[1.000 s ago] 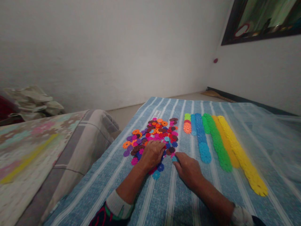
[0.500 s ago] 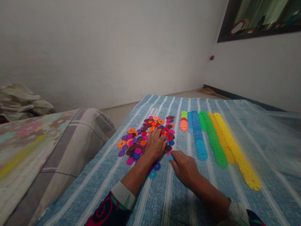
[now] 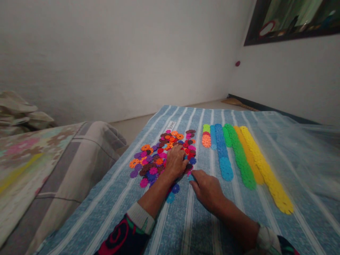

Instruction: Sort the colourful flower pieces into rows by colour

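A loose heap of small flower-shaped plastic discs (image 3: 159, 156), orange, purple, pink, red and brown, lies on a blue striped cloth (image 3: 186, 219). My left hand (image 3: 175, 162) rests on the heap's right side with its fingers curled down among the discs; what they hold is hidden. My right hand (image 3: 207, 189) lies just right of the heap, its fingertips pinched on a light blue disc (image 3: 191, 176). Sorted rows of discs run to the right: a short orange row (image 3: 206, 140), a blue row (image 3: 222, 154), a green row (image 3: 240, 157) and a yellow row (image 3: 265, 170).
A folded patterned blanket (image 3: 39, 166) lies at the left beside the cloth. Crumpled fabric (image 3: 21, 111) sits at the far left by the white wall. A dark framed picture (image 3: 292, 19) hangs at the upper right. Clear plastic sheeting (image 3: 305, 141) covers the cloth's right side.
My left hand has slid a little further up over the heap. My right hand has stayed by the light blue disc. The camera has shifted slightly to the right.
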A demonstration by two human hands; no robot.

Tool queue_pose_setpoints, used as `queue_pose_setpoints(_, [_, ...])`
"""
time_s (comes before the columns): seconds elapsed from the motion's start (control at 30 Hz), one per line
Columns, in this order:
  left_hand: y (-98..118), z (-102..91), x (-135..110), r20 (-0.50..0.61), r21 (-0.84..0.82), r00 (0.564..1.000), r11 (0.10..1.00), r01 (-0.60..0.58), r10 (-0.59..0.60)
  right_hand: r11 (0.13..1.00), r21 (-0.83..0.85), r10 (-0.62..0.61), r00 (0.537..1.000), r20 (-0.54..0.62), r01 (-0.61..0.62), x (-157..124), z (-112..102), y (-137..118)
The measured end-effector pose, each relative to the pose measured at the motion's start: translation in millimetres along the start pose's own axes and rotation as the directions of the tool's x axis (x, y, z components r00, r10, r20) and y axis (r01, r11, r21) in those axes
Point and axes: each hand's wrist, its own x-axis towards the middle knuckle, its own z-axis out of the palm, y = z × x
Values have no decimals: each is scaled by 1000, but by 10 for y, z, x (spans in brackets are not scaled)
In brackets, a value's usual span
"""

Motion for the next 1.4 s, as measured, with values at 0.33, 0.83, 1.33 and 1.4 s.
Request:
queue_pose_setpoints(0.33, [-262,0,47,-150,-106,987,994,38,-54,1000,2,-14,1000,-3,14,19,14,14])
queue_pose_setpoints(0.83, [201,-123,-147,-19,-295,955,911,-289,297,939,344,150,912,-381,-10,145,-95,233])
queue_pose_setpoints(1.33, [591,134,494,77,-5,985,988,-152,152,939,330,276,782,-558,-97,272,-580,775])
queue_pose_setpoints(1.4, [713,213,641,127,77,984,988,-136,125,929,354,309,757,-576,-109,274,-629,867])
